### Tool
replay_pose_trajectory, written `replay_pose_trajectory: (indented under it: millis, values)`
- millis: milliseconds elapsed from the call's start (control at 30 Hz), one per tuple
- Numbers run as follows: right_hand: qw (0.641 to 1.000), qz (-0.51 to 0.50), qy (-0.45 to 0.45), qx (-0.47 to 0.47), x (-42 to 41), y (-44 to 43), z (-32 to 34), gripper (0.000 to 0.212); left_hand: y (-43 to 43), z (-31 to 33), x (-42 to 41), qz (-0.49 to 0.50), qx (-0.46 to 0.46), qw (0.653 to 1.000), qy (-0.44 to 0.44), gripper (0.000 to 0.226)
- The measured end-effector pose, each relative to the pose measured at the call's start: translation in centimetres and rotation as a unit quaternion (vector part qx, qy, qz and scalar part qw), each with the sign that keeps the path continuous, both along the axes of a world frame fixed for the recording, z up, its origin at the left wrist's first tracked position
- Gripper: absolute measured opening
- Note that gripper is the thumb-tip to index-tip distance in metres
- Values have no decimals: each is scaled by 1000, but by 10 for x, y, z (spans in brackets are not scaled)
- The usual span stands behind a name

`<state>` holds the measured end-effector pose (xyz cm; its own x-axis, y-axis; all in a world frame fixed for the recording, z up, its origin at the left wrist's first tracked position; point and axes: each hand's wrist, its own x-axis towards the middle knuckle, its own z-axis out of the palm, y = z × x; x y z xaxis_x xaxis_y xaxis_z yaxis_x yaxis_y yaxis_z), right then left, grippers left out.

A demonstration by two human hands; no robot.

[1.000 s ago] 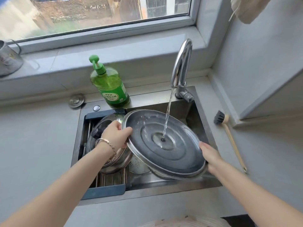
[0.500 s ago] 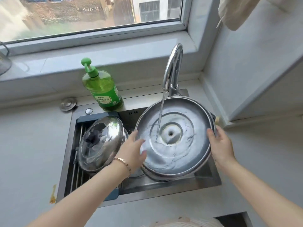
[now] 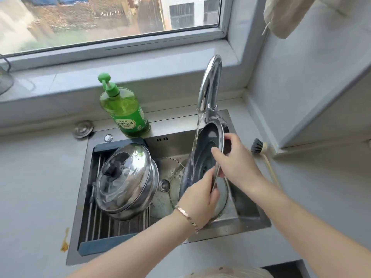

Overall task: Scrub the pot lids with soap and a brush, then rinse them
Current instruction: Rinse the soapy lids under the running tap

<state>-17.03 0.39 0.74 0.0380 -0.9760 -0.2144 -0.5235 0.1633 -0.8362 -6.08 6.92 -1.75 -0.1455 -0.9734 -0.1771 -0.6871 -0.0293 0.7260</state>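
A large steel pot lid [image 3: 204, 153] stands nearly on edge in the sink [image 3: 249, 219], its hollow underside facing left under the running tap [image 3: 209, 85]. Water runs down that side. My left hand [image 3: 200, 197] grips its lower rim and my right hand [image 3: 234, 159] pinches its upper right rim. Two more steel lids [image 3: 124, 181], the top one with a black knob, lie stacked on the drain rack [image 3: 104, 229] at the sink's left. A glass lid [image 3: 170, 173] lies flat on the sink floor. The brush [image 3: 261, 151] lies on the counter to the right.
A green soap bottle [image 3: 124, 111] with a pump stands behind the sink. A round metal plug [image 3: 82, 129] sits on the counter at the back left. The window sill runs along the back, a wall and cabinet close in on the right, and a cloth [image 3: 285, 17] hangs above.
The large lid has gone from lying flat under the stream to standing on edge, and both hands have shifted along its rim. The view has swung left.
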Motion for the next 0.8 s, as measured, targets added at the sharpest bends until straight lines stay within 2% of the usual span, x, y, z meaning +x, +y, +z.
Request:
replay_pose_trajectory:
  millis: [67, 100, 200, 300, 367, 433, 500, 567, 633, 733, 767, 800]
  values:
    - [996, 19, -78, 37, 10, -4, -9, 36, -6, -5, 19, 96, -26, 994, 45, 25]
    - [994, 35, -86, 51, 11, -6, -14, 34, -11, -7, 31, 130, -36, 988, 71, 20]
    - [995, 19, -31, 92, 2, -6, -32, 34, -24, -9, 62, 233, -21, 960, 151, 26]
    - [977, -105, -30, 186, -19, -4, -67, 48, -29, -19, 87, 351, 34, 903, 246, 35]
    - [950, -144, -61, 269, -28, -1, -82, 53, -31, -28, 97, 430, 92, 860, 260, 46]
    - [914, -181, -138, 337, -31, -1, -93, 55, -31, -36, 100, 482, 139, 817, 285, 51]
    - [875, -219, -228, 368, -32, -2, -98, 53, -29, -43, 100, 501, 164, 769, 360, 57]
    - [865, -257, -253, 348, -36, -7, -101, 46, -30, -48, 99, 506, 180, 729, 424, 66]
    - [884, -291, -217, 295, -43, -12, -104, 42, -32, -46, 96, 503, 204, 712, 445, 71]
    - [918, -320, -135, 194, -55, -19, -103, 35, -36, -47, 89, 504, 243, 736, 382, 70]
    - [926, -324, -112, 157, -60, -22, -100, 33, -37, -47, 85, 496, 265, 734, 381, 70]
    - [934, -322, -93, 124, -64, -24, -95, 31, -38, -47, 82, 485, 287, 715, 414, 72]
